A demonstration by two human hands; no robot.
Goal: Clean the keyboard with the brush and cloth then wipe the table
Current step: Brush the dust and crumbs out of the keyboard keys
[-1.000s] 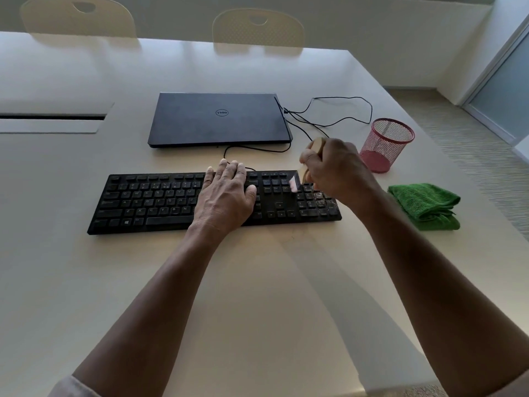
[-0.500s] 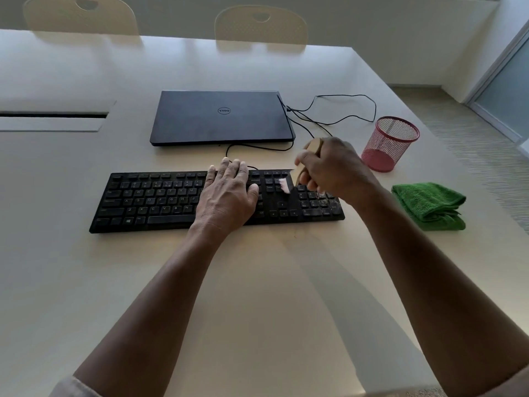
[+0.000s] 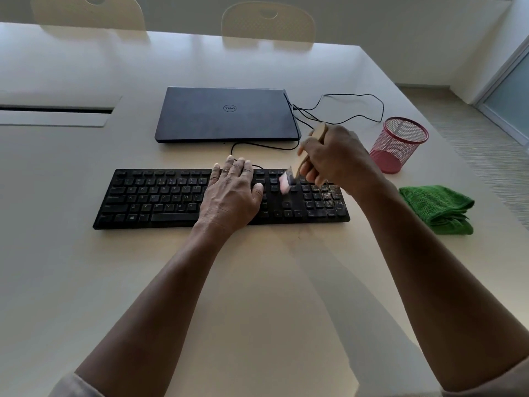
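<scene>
- Black keyboard [image 3: 160, 199] lay flat on the pale counter [image 3: 257, 282], long side across your view, near-centre.
- Your left hand [image 3: 232, 196] rested palm-down on the keys right of the letter block, fingers straight and together, thumb out to the right. It held nothing.
- Your right hand [image 3: 335, 156] was curled round a wooden-handled brush [image 3: 317, 133]; handle end stuck up above the knuckles, head angled down and left.
- Brush bristles [image 3: 284, 181], pinkish and motion-blurred, sat over the key cluster between the main block and the numpad. Couldn't tell if they touched the keys.
- Brownish crumbs [image 3: 329, 194] sat on the numpad keys at the keyboard's right end, just under your right wrist.
- Green cloth [image 3: 438, 209] lay folded on the counter just right of the keyboard, apart from it and from both hands.
- Pink mesh cup [image 3: 399, 144] stood upright beyond the cloth, near the counter's right edge.
- Dark laptop [image 3: 226, 114], lid closed, lay beyond the keyboard; a black cable [image 3: 352, 96] looped from its right side across the counter, and another ran along its front edge toward the keyboard.
- Two pale chair backs [image 3: 269, 24] showed at the counter's far edge.
- Light sleeve cuffs [image 3: 74, 386] showed at the bottom corners of the view.
</scene>
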